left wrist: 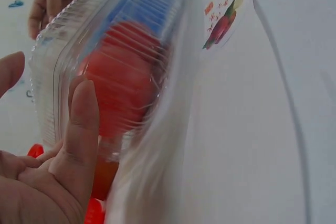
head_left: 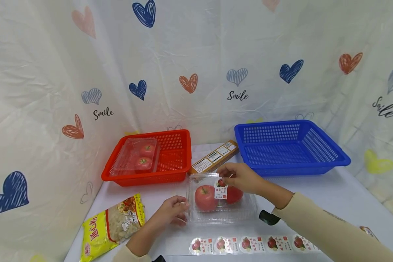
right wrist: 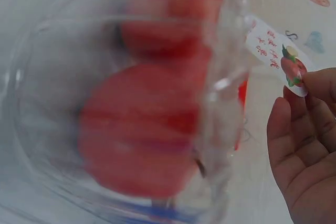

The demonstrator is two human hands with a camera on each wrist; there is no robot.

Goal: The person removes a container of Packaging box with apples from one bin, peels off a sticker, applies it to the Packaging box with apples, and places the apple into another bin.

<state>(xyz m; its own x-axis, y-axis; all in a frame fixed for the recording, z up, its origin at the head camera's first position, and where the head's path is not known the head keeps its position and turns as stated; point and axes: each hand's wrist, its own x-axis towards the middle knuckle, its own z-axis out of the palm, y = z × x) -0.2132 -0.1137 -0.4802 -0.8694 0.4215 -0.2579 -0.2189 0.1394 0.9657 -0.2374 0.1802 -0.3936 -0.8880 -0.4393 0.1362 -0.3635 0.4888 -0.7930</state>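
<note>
Clear clamshell box [head_left: 221,203] with two apples sitting on table [head_left: 330,193], in front of red basket [head_left: 170,171]. My left hand [head_left: 171,211] gripping its left edge, fingers curled. My right hand [head_left: 240,177] pinching apple sticker [head_left: 221,189] over lid. Sticker strip [head_left: 252,244] lying just nearer me.

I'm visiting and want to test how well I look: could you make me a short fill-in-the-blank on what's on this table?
1. The clear box between the hands holds two ____.
2. The right hand holds a ____ on the box's lid.
3. The second clear box lies in the ____ basket.
4. The blue basket holds ____.

Missing words: apples; sticker; red; nothing
</note>
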